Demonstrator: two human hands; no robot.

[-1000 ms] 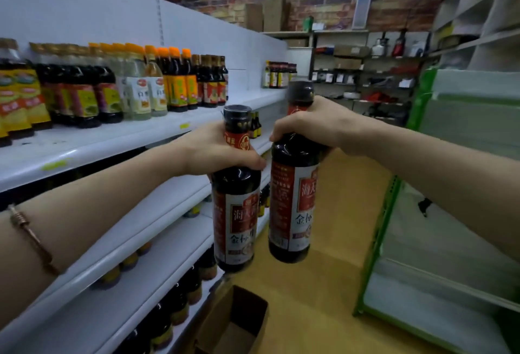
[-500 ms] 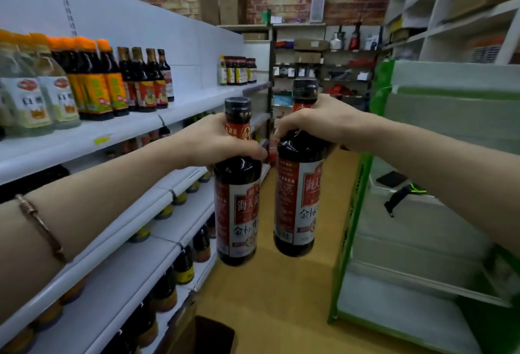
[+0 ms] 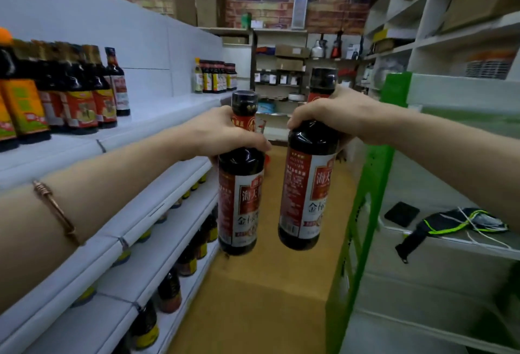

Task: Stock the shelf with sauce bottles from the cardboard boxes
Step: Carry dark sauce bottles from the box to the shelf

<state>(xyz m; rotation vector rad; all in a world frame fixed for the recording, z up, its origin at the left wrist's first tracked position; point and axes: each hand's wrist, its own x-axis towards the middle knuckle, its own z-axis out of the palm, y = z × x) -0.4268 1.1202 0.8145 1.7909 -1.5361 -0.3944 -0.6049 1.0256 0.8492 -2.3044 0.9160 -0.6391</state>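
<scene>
Two dark sauce bottles hang upright in the aisle, side by side and just apart. The left bottle [image 3: 241, 182] is held by the left hand [image 3: 225, 132], fingers wrapped round its neck; the right bottle [image 3: 308, 179] by the right hand [image 3: 332, 113], fingers clamped on its shoulder. Neither stands on a shelf yet. The upper shelf [image 3: 157, 117] on the left carries a row of bottles [image 3: 81, 92] at its near end and a small cluster [image 3: 215, 76] far down, with bare board between, so I'd say stocking is partway done. The lower shelves hold bottles too. No cardboard box shows near the hands.
</scene>
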